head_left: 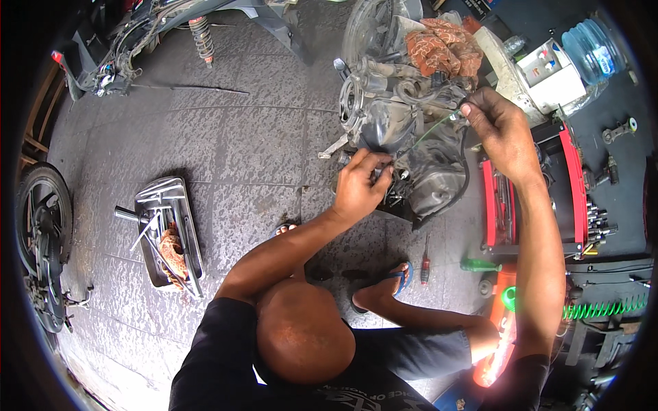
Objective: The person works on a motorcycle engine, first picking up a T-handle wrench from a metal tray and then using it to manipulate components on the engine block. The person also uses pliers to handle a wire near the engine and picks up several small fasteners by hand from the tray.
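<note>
A thin green wire [433, 128] stretches at a slant over a heap of dusty black motorcycle parts [391, 123]. My right hand [504, 130] is closed at its upper end, thumb and forefinger pinching the wire by a small pale tip. At the lower end my left hand [363, 181] has its thumb and fingers drawn together, and the wire runs to these fingertips. A curved black plastic cover [442, 181] lies just right of my left hand. Small metal fittings [397, 192] show beneath its fingers, partly hidden.
A metal tray [195, 257] with wrenches and an orange patterned cloth sits on the left floor. A red-handled screwdriver [425, 264] lies near my sandalled foot. On the right stand a red and black tool rack [576, 185] and a blue water jug [589, 51]. Another patterned cloth [445, 46] tops the parts.
</note>
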`<state>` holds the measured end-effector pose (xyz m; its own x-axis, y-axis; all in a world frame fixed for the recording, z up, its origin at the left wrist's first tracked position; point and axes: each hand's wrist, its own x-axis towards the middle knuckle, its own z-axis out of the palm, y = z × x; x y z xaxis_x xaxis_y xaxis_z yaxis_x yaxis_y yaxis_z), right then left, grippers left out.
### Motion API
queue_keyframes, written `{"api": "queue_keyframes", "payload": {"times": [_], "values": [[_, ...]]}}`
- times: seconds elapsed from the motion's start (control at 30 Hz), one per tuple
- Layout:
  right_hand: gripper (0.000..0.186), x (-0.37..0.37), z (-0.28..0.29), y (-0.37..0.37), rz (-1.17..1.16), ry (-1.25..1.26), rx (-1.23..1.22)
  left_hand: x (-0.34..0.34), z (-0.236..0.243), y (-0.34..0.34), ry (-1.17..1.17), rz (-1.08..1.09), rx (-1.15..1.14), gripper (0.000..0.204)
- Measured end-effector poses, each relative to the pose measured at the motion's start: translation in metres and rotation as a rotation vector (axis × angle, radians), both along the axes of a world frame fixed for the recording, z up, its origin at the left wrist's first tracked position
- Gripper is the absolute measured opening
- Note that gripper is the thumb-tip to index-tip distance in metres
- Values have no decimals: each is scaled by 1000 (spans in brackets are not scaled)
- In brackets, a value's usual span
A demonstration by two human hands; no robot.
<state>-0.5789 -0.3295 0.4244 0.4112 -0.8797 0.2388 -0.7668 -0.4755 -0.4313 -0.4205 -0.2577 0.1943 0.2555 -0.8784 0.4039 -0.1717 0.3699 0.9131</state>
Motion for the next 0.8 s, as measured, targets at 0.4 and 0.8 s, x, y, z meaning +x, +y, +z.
{"api": "queue_keyframes", "payload": {"times": [0.4, 0.8], "values": [[24, 11, 8, 14, 116, 63, -26, 27, 40, -27, -563, -220, 60, 14], [27, 5, 6, 13, 37, 40, -179, 27, 75, -46, -299, 36, -136, 13]]}}
